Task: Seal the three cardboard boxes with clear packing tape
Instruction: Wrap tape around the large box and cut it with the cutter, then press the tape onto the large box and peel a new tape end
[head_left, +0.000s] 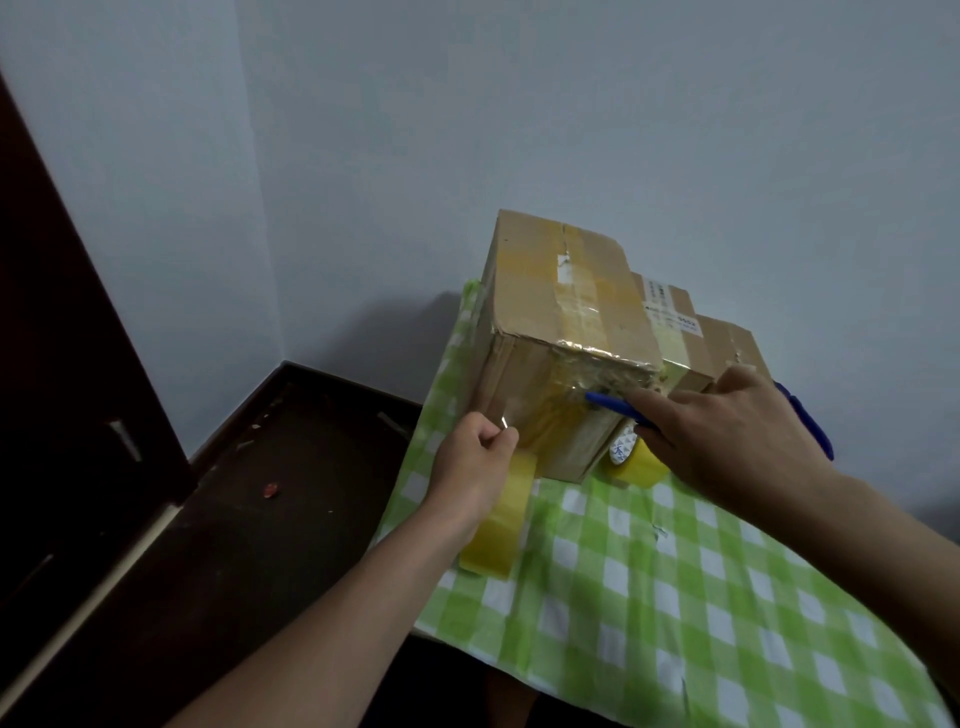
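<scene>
at the left edge of the green checked tablecloth, the left hand has its fingers curled, pinching a strip of clear tape just beside the near face of the large cardboard box. a tape roll sits under that wrist. a second roll lies at the box's near right corner. above it the right hand grips a blue tool, its tip at the crinkled tape on the box's near face. a labelled box and a third box stand behind, in a row against the wall
</scene>
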